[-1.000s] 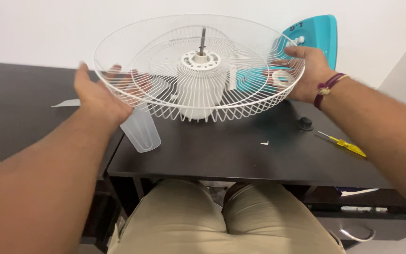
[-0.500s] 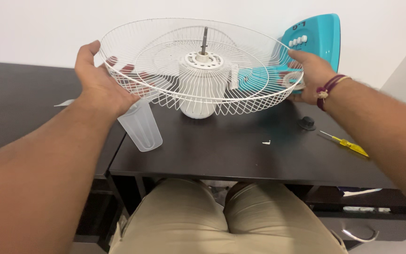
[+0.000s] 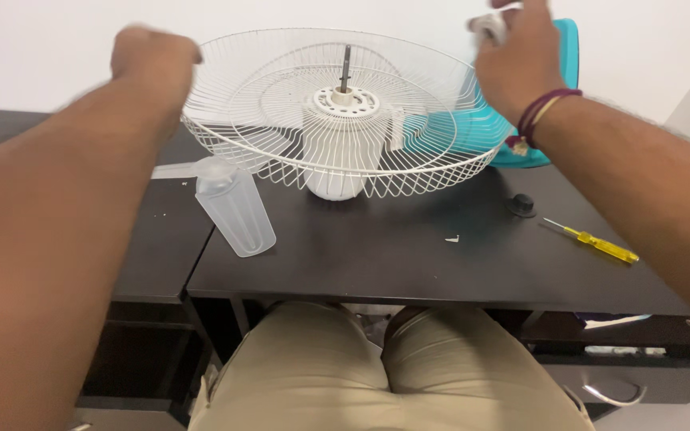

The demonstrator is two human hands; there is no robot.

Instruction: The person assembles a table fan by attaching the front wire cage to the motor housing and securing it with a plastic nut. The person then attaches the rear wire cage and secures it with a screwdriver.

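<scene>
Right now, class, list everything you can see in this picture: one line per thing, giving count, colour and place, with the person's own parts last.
round wire fan guard with motor and metal shaft: one, white, on the desk's far side
translucent plastic fan blade: one, clear, on the desk under the guard's left rim
turquoise plastic fan base: one, behind the guard on the right, partly hidden
small black knob: one, on the desk, right
yellow-handled screwdriver: one, near the right edge
dark wooden desk: one, black
beige trousers: one pair, below the desk edge
left hand: blurred, above the guard's left rim
right hand: blurred, above the right rim, thread bands on the wrist
</scene>
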